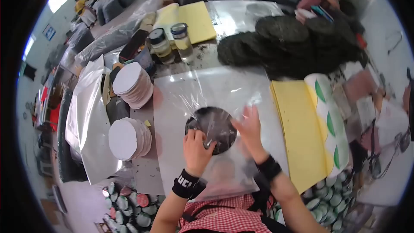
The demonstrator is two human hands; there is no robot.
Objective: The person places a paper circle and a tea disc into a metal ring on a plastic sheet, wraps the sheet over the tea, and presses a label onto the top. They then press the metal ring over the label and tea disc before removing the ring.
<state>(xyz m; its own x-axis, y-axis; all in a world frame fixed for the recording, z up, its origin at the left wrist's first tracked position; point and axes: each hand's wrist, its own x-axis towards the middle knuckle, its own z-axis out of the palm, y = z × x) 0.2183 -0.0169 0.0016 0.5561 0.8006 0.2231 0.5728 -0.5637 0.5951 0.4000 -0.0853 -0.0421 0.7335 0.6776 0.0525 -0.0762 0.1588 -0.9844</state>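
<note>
A dark round disc [217, 123] lies on a large sheet of clear plastic [250, 86] in the middle of the table, with glossy film creased over its top. My left hand [197, 151] rests at the disc's lower left edge, fingers bent and pressed on the film; what they pinch, if anything, is hidden. To the right of the disc, my right hand [249, 129] is raised with its fingers apart, slightly blurred, holding nothing. Both wrists wear black bands.
Two stacks of white round papers [123, 140] stand at left. Two jars [183, 43] are behind. Dark discs [280, 39] pile at back right. Yellow sheets [299, 133] lie at right beside green-marked paper [330, 121]. People sit at right, back right and far left.
</note>
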